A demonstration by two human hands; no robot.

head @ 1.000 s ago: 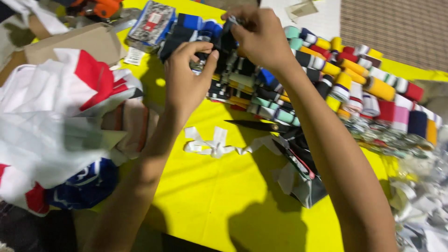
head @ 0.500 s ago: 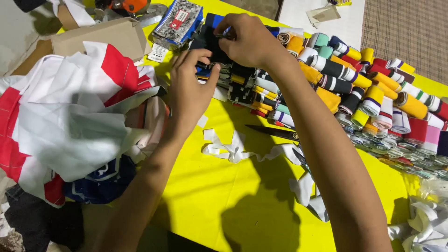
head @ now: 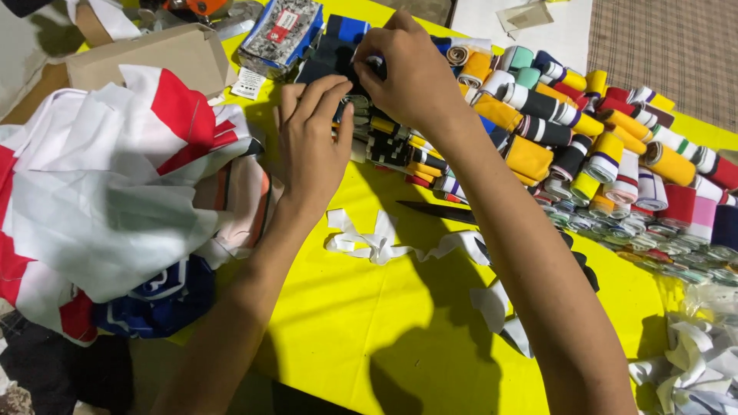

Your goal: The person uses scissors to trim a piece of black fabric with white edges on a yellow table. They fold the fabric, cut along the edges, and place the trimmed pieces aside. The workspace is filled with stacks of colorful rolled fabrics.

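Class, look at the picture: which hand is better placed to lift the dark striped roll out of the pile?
Probably the right hand: its fingers already pinch the dark striped roll, while the left hand lies flat beside it.

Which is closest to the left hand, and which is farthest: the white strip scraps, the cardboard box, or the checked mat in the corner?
Measured from the left hand in the head view:
1. White strip scraps, just below the hand on the yellow cloth.
2. Cardboard box, up and to the left, past the red and white cloth.
3. Checked mat, far away in the top right corner.
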